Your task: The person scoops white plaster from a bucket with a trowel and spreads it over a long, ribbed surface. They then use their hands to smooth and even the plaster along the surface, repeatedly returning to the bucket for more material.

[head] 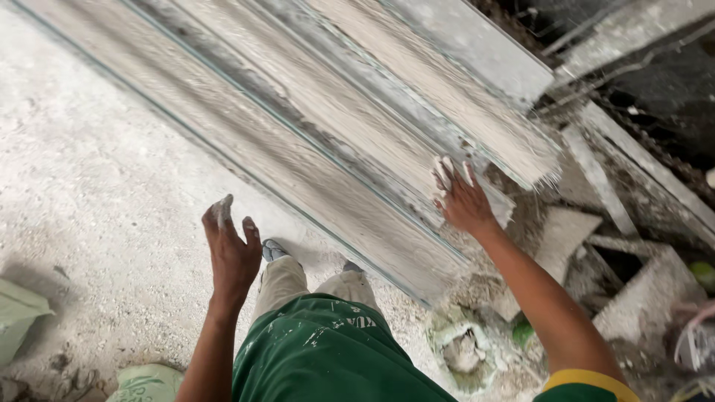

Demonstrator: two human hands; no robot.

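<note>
Several long grey plaster strips (313,141) lie side by side across the floor, fibres fraying at their near ends. My right hand (462,199) rests flat on the near end of one strip, fingers spread and coated in white plaster. My left hand (229,249) hangs free in the air over the dusty floor to the left of the strips, fingers apart, fingertips white, holding nothing. My green shirt and beige trousers show below.
A dusty concrete floor (89,201) spreads to the left. Broken plaster pieces and rubble (588,246) pile up at the right. A plaster-caked bowl-like lump (463,350) sits near my feet. Green sacks (18,313) lie at the lower left.
</note>
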